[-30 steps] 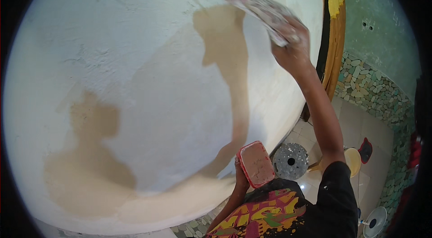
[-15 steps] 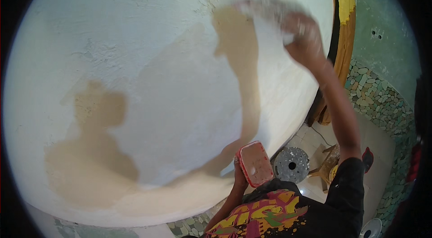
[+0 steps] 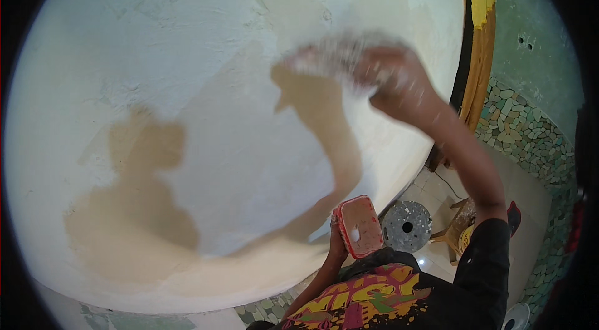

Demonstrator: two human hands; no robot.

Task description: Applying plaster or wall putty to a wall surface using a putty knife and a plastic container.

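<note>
My right hand (image 3: 396,86), raised against the curved white wall (image 3: 229,111), is closed around a long, white-smeared flat tool (image 3: 321,56), probably a scraper; motion blurs both. The tool's left tip is at or close to the wall surface, by the top of my arm's shadow. Low in the middle, my left hand (image 3: 337,237) grips a red-rimmed rectangular container (image 3: 363,227) from its left side. The container has a brownish inside with a small white patch in it.
A speckled grey round disc (image 3: 405,216) and a wooden stool (image 3: 449,237) stand on the tiled floor (image 3: 518,174). An orange-and-yellow trim (image 3: 482,43) edges the white wall; right of it are a green wall (image 3: 530,18) and pebble mosaic (image 3: 513,108).
My right hand and tool have swept down and leftward from higher on the wall since half a second ago. My left hand keeps the container in about the same place.
</note>
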